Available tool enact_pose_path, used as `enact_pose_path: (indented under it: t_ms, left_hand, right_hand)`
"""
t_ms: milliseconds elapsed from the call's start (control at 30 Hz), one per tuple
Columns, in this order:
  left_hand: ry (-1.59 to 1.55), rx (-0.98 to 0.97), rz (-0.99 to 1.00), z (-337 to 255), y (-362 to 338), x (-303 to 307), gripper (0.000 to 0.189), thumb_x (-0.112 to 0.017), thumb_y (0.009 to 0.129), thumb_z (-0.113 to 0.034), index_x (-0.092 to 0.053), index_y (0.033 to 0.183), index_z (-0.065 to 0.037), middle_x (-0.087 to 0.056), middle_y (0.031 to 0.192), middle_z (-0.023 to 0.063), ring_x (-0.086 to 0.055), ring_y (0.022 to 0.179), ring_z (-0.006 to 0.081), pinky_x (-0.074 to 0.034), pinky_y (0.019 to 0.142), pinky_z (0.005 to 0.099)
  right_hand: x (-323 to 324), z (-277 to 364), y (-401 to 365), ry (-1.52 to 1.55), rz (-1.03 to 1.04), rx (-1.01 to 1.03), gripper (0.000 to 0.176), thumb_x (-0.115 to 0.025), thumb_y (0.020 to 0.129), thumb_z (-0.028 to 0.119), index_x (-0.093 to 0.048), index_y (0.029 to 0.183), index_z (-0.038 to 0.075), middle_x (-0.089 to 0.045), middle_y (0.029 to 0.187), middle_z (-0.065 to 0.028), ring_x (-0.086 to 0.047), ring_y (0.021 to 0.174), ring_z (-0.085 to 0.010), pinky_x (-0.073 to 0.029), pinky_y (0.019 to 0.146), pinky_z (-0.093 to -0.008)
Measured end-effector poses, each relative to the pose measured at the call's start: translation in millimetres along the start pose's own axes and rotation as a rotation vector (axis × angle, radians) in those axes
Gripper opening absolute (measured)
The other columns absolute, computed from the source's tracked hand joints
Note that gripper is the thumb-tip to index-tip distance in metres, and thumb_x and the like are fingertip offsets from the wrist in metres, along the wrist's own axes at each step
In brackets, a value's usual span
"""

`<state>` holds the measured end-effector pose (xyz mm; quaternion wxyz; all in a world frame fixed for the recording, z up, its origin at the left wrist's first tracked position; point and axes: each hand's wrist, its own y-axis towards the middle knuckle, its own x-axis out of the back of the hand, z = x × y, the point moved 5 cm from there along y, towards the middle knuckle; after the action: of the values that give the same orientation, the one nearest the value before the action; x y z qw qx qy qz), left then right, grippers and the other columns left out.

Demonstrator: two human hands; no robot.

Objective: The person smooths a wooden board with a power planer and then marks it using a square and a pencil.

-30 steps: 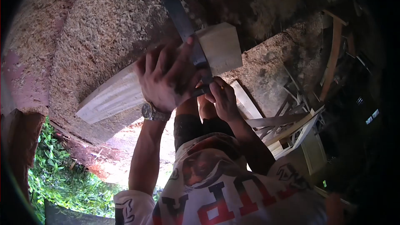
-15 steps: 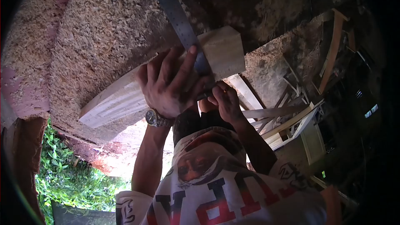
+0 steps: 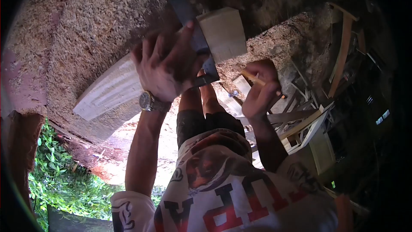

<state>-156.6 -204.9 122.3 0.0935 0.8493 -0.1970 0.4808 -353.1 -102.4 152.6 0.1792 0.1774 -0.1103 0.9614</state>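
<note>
A pale, curved piece of wood [image 3: 223, 32] lies across the sawdust-strewn work surface. My left hand [image 3: 165, 66], wearing a wristwatch [image 3: 146, 101], presses down over its middle. Under the fingers of that hand, a dark metal try square [image 3: 178, 1] crosses the wood, its long blade reaching up past the far edge and its short arm along the near edge. My right hand [image 3: 262, 87] is closed around a thin yellow pencil [image 3: 253, 77], apart from the wood and to its right.
Wood shavings and sawdust [image 3: 107, 21] cover much of the surface. Wooden strips and offcuts [image 3: 300, 124] are piled lower right, with a long curved strip [image 3: 342, 56] beyond them. Green plants [image 3: 64, 180] show at lower left. My legs [image 3: 208, 99] stand close to the near edge.
My right hand has pulled away from the try square to the right, bringing the pencil into plain view. The wood, square and left hand appear slightly higher and further left in view.
</note>
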Motion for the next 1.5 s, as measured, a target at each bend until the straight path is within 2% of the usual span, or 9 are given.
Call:
enact_pose_path:
  t_ms: [67, 200, 433, 767, 1067, 1100, 1200, 1467, 1500]
  left_hand:
    - [0.001, -0.001, -0.010, -1.3, -0.6, 0.1, 0.072, -0.086, 0.075, -0.050, -0.069, 0.138, -0.020, -0.070, 0.122, 0.0046, -0.063, 0.109, 0.0270, -0.041, 0.097, 0.0471]
    - [0.024, -0.057, -0.077, -4.9, -1.0, 3.4, 0.073, -0.085, 0.075, -0.048, -0.067, 0.140, -0.020, -0.070, 0.124, 0.0046, -0.062, 0.112, 0.0271, -0.041, 0.099, 0.0463]
    - [-0.001, -0.059, -0.065, -2.9, -4.6, 2.8, 0.073, -0.083, 0.073, -0.032, -0.065, 0.143, -0.023, -0.068, 0.128, 0.0049, -0.062, 0.112, 0.0281, -0.041, 0.100, 0.0474]
    - [0.012, -0.080, -0.098, -2.1, -5.0, 0.6, 0.076, -0.084, 0.071, -0.034, -0.064, 0.144, -0.026, -0.068, 0.128, 0.0037, -0.061, 0.113, 0.0276, -0.041, 0.100, 0.0468]
    - [0.019, -0.067, -0.085, 0.2, -5.8, -2.2, 0.072, -0.084, 0.074, -0.041, -0.065, 0.142, -0.025, -0.069, 0.126, 0.0014, -0.062, 0.111, 0.0258, -0.041, 0.098, 0.0472]
    - [0.012, -0.064, -0.095, 0.1, -5.2, -2.0, 0.072, -0.086, 0.073, -0.042, -0.066, 0.141, -0.027, -0.069, 0.126, -0.0005, -0.062, 0.112, 0.0254, -0.042, 0.098, 0.0478]
    - [0.009, -0.048, -0.108, -1.5, -4.4, 0.1, 0.071, -0.087, 0.072, -0.043, -0.067, 0.139, -0.029, -0.069, 0.126, -0.0026, -0.062, 0.113, 0.0251, -0.042, 0.098, 0.0484]
    - [0.031, -0.059, -0.109, -1.2, -5.7, -0.9, 0.073, -0.089, 0.070, -0.044, -0.068, 0.138, -0.029, -0.070, 0.123, -0.0012, -0.063, 0.110, 0.0259, -0.043, 0.095, 0.0491]
    - [0.028, -0.062, -0.120, -1.5, -6.6, -1.7, 0.073, -0.089, 0.069, -0.044, -0.068, 0.138, -0.029, -0.070, 0.122, -0.0009, -0.064, 0.109, 0.0259, -0.043, 0.094, 0.0491]
  right_hand:
    - [-4.4, 6.5, 18.8, 0.150, -0.015, 0.013, 0.035, -0.054, 0.106, 0.030, -0.071, 0.106, -0.001, -0.071, 0.092, -0.0126, -0.067, 0.075, -0.0181, -0.052, 0.064, -0.0301]
    - [-36.5, 35.8, 53.8, -0.017, -0.023, 0.305, 0.018, -0.070, 0.092, -0.005, -0.074, 0.109, 0.000, -0.074, 0.091, -0.0113, -0.072, 0.082, -0.0167, -0.056, 0.070, -0.0284]
    - [-56.5, 6.3, 45.2, -0.024, 0.033, 0.326, 0.021, -0.072, 0.090, 0.000, -0.073, 0.111, 0.003, -0.075, 0.099, -0.0140, -0.075, 0.089, -0.0265, -0.060, 0.077, -0.0331]
    - [-39.4, 13.5, 33.1, -0.094, 0.213, 0.091, 0.019, -0.073, 0.091, 0.002, -0.073, 0.110, 0.003, -0.074, 0.097, -0.0166, -0.075, 0.088, -0.0295, -0.059, 0.075, -0.0344]
    - [-48.0, 14.4, 41.0, -0.028, 0.153, 0.138, 0.017, -0.073, 0.090, 0.004, -0.073, 0.108, 0.003, -0.074, 0.096, -0.0167, -0.075, 0.088, -0.0301, -0.059, 0.075, -0.0351]
    - [-40.9, 16.0, 34.7, -0.167, 0.254, 0.122, 0.018, -0.064, 0.100, 0.004, -0.072, 0.115, -0.003, -0.077, 0.103, -0.0133, -0.074, 0.094, -0.0158, -0.058, 0.082, -0.0284]
    - [-29.2, 20.9, 25.3, -0.248, 0.345, 0.030, 0.018, -0.064, 0.100, 0.004, -0.072, 0.114, -0.004, -0.077, 0.102, -0.0150, -0.074, 0.095, -0.0161, -0.058, 0.081, -0.0293]
    - [-48.7, 18.1, 54.1, -0.114, 0.256, 0.289, 0.020, -0.066, 0.101, 0.009, -0.073, 0.119, 0.001, -0.077, 0.107, -0.0141, -0.075, 0.096, -0.0181, -0.058, 0.080, -0.0298]
    - [-39.9, 15.5, 45.4, -0.093, 0.281, 0.217, 0.022, -0.074, 0.089, 0.002, -0.073, 0.111, 0.000, -0.074, 0.097, -0.0171, -0.073, 0.084, -0.0307, -0.058, 0.074, -0.0367]
